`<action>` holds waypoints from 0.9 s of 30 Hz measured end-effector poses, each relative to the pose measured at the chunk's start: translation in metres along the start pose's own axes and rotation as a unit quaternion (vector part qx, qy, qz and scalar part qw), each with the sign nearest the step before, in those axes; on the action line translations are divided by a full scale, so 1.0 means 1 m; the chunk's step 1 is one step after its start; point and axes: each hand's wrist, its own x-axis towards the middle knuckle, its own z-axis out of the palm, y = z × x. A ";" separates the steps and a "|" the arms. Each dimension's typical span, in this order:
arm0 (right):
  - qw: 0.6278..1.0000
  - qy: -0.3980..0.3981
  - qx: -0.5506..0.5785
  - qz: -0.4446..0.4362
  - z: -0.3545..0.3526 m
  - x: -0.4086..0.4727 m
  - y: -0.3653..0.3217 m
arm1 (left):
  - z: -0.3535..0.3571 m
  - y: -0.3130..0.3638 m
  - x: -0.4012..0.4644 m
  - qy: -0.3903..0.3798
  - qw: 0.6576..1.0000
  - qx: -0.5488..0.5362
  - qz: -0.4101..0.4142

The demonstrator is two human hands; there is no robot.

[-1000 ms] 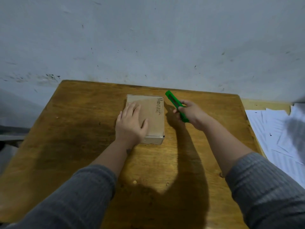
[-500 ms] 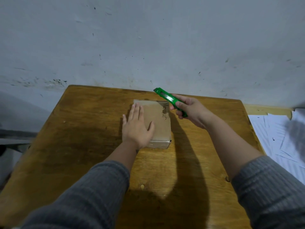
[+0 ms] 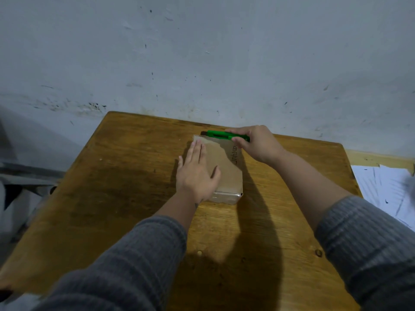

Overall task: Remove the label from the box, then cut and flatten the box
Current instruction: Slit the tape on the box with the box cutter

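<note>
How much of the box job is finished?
Hardly any yet. The cardboard box is whole and closed on the wooden table, with handwriting on top; no label has visibly come off. Right now the left hand presses it flat while the right hand lays the green utility knife along its far edge. Cutting and flattening are all left.

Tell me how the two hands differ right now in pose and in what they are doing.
The left hand lies flat and open, palm down on top of the cardboard box; the right hand is curled shut around the green cutter. The left hand sits on the box's near left part; the right hand is at its far edge, with the cutter lying along that edge. Both have grey sleeves pushed up the forearm.
</note>
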 end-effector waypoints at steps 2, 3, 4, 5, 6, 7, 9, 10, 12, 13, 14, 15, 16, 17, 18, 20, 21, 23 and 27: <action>1.000 -0.003 -0.017 -0.017 0.000 0.006 -0.001 | 0.000 0.000 0.001 0.000 1.000 -0.001 -0.002; 0.999 -0.007 -0.023 -0.022 0.000 0.009 -0.002 | 0.000 0.000 0.001 0.000 1.000 -0.001 -0.002; 0.999 -0.010 -0.026 -0.025 0.000 0.012 -0.002 | 0.000 0.000 0.001 -0.001 1.000 -0.001 -0.001; 0.999 -0.014 -0.029 -0.027 0.000 0.014 -0.003 | -0.001 0.000 0.001 -0.001 1.000 -0.002 -0.001; 0.999 -0.018 -0.034 -0.028 0.000 0.015 -0.003 | -0.001 0.000 0.000 0.000 1.000 -0.002 -0.001; 0.999 -0.020 -0.039 -0.029 0.000 0.017 -0.002 | -0.001 0.000 0.000 0.000 1.000 -0.003 -0.001; 0.998 -0.023 -0.043 -0.031 0.001 0.019 -0.002 | -0.001 0.000 0.000 0.002 1.000 -0.006 -0.001; 0.998 -0.025 -0.042 -0.031 0.002 0.019 -0.001 | -0.001 0.000 0.000 0.003 1.000 -0.007 -0.001; 0.998 -0.031 -0.039 -0.029 0.005 0.019 -0.001 | -0.001 0.000 0.000 0.004 1.000 -0.009 -0.001; 0.998 -0.031 -0.040 -0.026 0.005 0.019 0.000 | -0.001 0.001 0.000 0.004 1.000 -0.009 -0.002; 0.998 -0.030 -0.043 -0.026 0.005 0.019 0.000 | -0.001 0.001 0.000 0.003 1.000 -0.008 -0.002; 0.998 -0.029 -0.049 -0.028 0.005 0.020 -0.001 | -0.001 0.001 0.000 0.003 1.000 -0.006 -0.003; 0.997 -0.030 -0.058 -0.032 0.005 0.020 -0.002 | -0.001 0.001 0.000 0.002 1.000 -0.005 -0.004; 0.996 -0.031 -0.068 -0.038 0.004 0.021 -0.003 | -0.001 0.001 0.000 0.002 1.000 -0.005 -0.004; 0.995 -0.033 -0.081 -0.044 0.004 0.022 -0.005 | -0.001 0.001 0.000 0.002 1.000 -0.005 -0.005; 0.992 -0.036 -0.108 -0.052 0.004 0.025 -0.007 | -0.001 0.001 -0.001 0.002 1.000 -0.005 -0.005; 0.991 -0.040 -0.118 -0.051 0.004 0.027 -0.007 | -0.001 0.001 -0.001 0.003 1.000 -0.004 -0.005; 0.989 -0.049 -0.130 -0.051 0.003 0.030 -0.008 | -0.002 0.002 -0.001 0.003 1.000 -0.002 -0.006; 0.989 -0.060 -0.126 -0.050 0.000 0.032 -0.009 | -0.002 0.002 -0.001 0.002 1.000 0.004 -0.013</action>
